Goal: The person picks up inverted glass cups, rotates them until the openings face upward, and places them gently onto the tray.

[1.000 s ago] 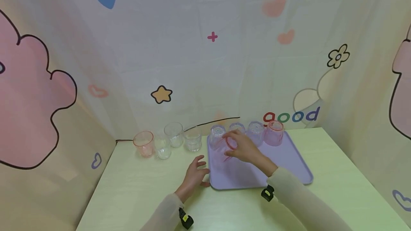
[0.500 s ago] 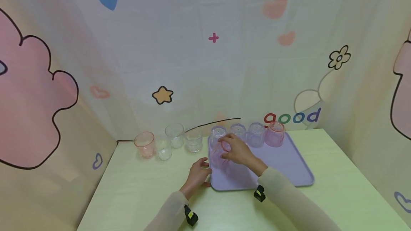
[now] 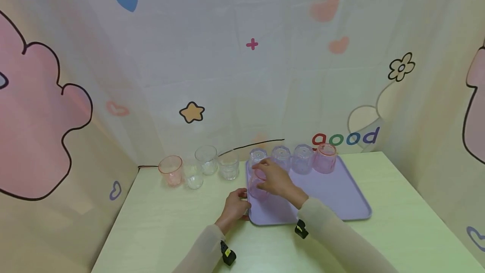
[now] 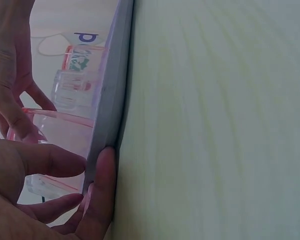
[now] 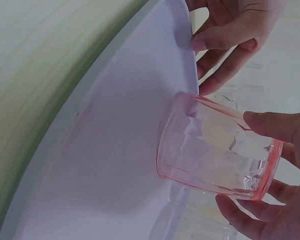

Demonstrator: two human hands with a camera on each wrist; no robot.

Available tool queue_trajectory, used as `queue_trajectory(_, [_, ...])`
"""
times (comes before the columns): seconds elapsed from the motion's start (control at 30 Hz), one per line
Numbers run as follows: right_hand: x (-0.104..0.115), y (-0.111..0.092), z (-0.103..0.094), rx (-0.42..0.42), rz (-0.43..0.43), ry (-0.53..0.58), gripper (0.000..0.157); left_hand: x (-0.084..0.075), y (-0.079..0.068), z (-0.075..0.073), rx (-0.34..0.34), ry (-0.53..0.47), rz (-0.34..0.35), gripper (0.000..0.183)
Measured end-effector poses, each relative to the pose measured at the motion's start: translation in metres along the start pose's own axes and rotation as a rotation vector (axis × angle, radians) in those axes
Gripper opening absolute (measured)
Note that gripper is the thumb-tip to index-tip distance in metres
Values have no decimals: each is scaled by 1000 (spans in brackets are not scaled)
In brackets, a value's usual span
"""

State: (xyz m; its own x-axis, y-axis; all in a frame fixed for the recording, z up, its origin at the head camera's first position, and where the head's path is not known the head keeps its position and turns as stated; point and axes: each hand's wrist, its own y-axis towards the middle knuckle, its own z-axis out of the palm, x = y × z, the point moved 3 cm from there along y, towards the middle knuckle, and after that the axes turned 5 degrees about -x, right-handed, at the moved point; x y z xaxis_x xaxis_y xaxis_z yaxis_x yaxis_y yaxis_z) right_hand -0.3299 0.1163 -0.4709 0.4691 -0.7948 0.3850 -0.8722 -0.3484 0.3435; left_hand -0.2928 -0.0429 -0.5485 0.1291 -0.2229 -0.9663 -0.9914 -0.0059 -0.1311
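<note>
My right hand (image 3: 278,177) holds a pink glass (image 5: 220,145) by its base, fingers and thumb spread round it. The glass is upside down, its rim close on the left part of the purple tray (image 3: 322,199). My left hand (image 3: 234,205) rests at the tray's left edge; in the left wrist view its fingertips touch the rim and outer wall. Behind the held glass, clear glasses (image 3: 303,160) and a pink glass (image 3: 324,159) stand upside down along the tray's back edge. The back-left clear glass is partly hidden by my right hand.
Left of the tray, on the pale green table (image 3: 170,222), a pink glass (image 3: 172,172) and clear glasses (image 3: 229,167) stand upright. A patterned curtain (image 3: 250,87) hangs close behind them and at both sides.
My right hand has carried the pink glass left and down, from a tilted pose to upside down at the tray's left. My left hand has shifted slightly right, against the tray's edge.
</note>
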Motion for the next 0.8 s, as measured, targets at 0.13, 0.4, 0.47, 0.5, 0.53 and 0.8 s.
queue_trajectory(0.13, [2, 1, 1, -6, -6, -17, 57, -1, 0, 0, 1, 2, -1, 65])
queue_trajectory(0.4, [4, 1, 5, 17, 12, -41, 58, 1, 2, 0, -6, 16, 12, 65])
queue_trajectory(0.47, [5, 1, 5, 23, 18, -49, 58, 2, 3, 0, -5, 16, 16, 65])
queue_trajectory(0.5, [5, 1, 5, 27, 20, -52, 59, 2, 3, 0, -6, 15, 16, 65])
queue_trajectory(0.53, [5, 0, 5, 25, 22, -52, 59, 2, 3, 1, -7, 14, 16, 65])
queue_trajectory(0.8, [4, -2, 3, 16, 45, -30, 65, 1, 0, 0, -12, 13, 11, 64])
